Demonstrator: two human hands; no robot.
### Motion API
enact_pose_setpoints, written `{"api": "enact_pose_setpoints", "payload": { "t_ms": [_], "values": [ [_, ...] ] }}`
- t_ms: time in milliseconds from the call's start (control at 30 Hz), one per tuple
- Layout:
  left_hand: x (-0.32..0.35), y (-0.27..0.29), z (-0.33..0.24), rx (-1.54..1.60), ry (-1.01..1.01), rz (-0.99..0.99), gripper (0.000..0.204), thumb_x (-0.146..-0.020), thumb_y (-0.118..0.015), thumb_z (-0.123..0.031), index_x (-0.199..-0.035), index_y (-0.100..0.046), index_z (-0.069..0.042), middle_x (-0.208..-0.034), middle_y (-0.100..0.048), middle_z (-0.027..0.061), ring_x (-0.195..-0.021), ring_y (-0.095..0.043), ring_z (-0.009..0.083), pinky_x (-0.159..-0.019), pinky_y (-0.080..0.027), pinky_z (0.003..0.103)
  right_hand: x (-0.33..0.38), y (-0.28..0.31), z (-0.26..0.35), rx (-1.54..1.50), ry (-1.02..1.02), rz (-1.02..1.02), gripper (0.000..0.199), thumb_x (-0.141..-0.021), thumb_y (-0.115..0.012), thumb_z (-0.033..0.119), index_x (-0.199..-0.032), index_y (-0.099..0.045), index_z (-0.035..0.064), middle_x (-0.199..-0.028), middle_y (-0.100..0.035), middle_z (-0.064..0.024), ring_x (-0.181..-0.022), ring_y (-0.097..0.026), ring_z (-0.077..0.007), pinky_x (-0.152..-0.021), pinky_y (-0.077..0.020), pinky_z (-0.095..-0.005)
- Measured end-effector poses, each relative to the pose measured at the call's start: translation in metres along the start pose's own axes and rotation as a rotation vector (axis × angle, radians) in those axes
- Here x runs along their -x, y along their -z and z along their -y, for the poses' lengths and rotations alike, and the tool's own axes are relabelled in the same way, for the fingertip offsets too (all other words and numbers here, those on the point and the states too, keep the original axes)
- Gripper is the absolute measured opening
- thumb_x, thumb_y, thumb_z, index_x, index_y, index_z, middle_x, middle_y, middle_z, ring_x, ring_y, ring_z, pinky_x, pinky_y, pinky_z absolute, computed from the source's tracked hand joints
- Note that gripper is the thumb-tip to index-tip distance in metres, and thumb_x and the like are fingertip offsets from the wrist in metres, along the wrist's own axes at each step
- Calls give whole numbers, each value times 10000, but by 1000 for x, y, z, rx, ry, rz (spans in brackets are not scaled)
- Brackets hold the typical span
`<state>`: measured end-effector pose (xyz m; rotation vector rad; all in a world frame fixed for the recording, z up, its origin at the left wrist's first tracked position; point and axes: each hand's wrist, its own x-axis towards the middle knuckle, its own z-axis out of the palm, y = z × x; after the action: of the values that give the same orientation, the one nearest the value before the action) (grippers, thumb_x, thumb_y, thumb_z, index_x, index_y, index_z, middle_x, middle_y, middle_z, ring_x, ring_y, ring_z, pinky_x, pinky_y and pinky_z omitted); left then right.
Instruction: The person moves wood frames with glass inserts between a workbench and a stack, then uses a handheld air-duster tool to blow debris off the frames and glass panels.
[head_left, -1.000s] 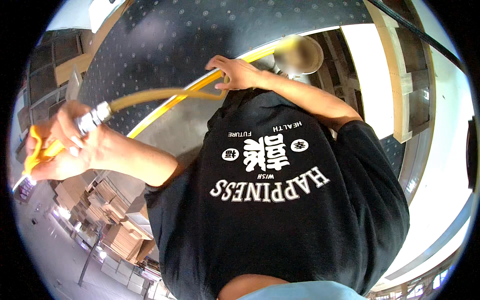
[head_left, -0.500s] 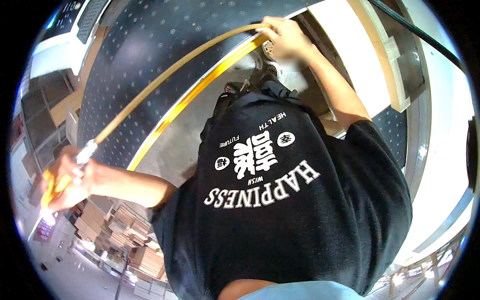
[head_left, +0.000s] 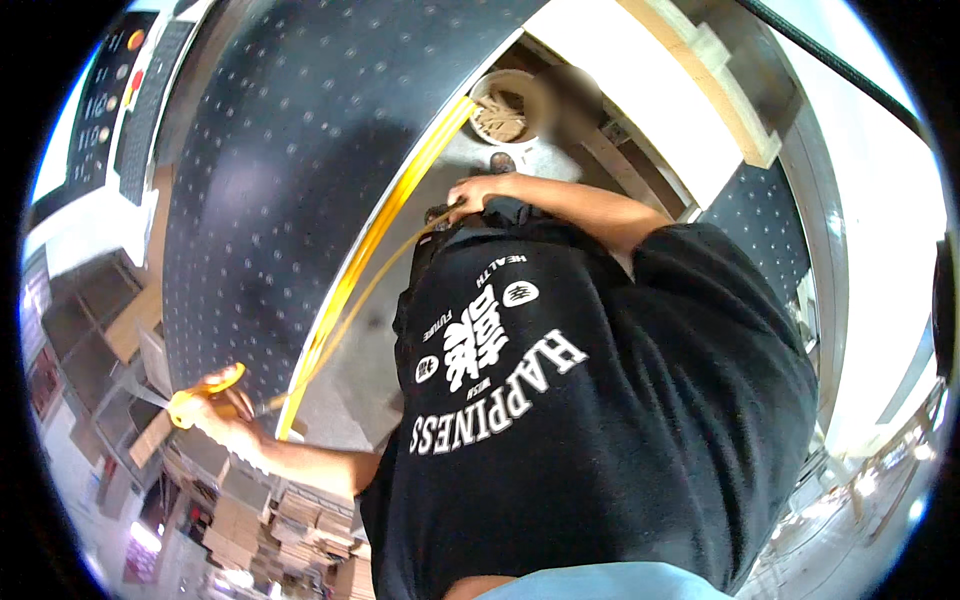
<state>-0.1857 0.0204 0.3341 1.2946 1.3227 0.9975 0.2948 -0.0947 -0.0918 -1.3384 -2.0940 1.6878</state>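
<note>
My left hand [head_left: 222,415] is closed around a yellow air blow gun [head_left: 183,408] just off the black table's near left end. A pale spray or thin nozzle shows at the gun's far side, too blurred to tell which. From the gun a tan air hose [head_left: 398,252] runs in a shallow curve along the table's near edge. My right hand [head_left: 478,192] grips this hose close to my body, low in front of my black shirt. The hose beyond that hand is hidden.
A black table [head_left: 300,150] with small pale dots has a yellow-striped edge [head_left: 385,215]. At its far right end stands a bucket [head_left: 503,112] holding wood scraps. A white panel [head_left: 650,80] lies right of it. A control panel [head_left: 105,100] is at far left; stacked boards [head_left: 235,530] stand lower left.
My right hand has come down from the table's far end toward my body, bringing the hose off the tabletop. My left hand has shifted right and turned the blow gun toward the table side.
</note>
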Motion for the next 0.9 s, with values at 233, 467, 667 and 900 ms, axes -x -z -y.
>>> {"api": "enact_pose_setpoints", "payload": {
  "t_ms": [233, 467, 667, 900],
  "values": [
    [19, -43, 55, -1353, 238, 333, 568, -939, -748, -470, -654, -701, 19, -551, -653, 99, -571, -697, 189, -579, -515, 401, 17, 19, -12, -227, -377, -384, 583, -970, -605, 594, -1285, -676, 108, -1301, -680, -177, -1218, -628, -346, -1043, -475, -429],
    [117, 18, 248, -1497, 454, 375, 671, -899, -691, -641, -951, -765, 24, -875, -729, 283, -832, -721, 451, -717, -557, 528, 75, -20, -84, -202, -672, -438, 541, -958, -627, 535, -1221, -711, 70, -1196, -722, -201, -1156, -672, -325, -994, -510, -424],
    [129, -53, 310, -1124, 255, 303, 562, -983, -654, -518, -1012, -734, 38, -853, -715, 282, -835, -708, 460, -695, -535, 522, 128, -58, -77, -261, -692, -675, 375, -990, -610, 392, -1185, -722, 92, -1129, -750, -156, -1051, -710, -312, -923, -545, -414],
    [96, -90, 338, -822, 271, 256, 508, -987, -652, -496, -1014, -738, 4, -853, -706, 286, -846, -697, 476, -710, -512, 545, 146, 17, 40, -41, -423, -1014, 235, -1009, -605, 236, -1078, -733, 52, -1046, -736, -151, -981, -714, -320, -882, -568, -407]
  ]
}}
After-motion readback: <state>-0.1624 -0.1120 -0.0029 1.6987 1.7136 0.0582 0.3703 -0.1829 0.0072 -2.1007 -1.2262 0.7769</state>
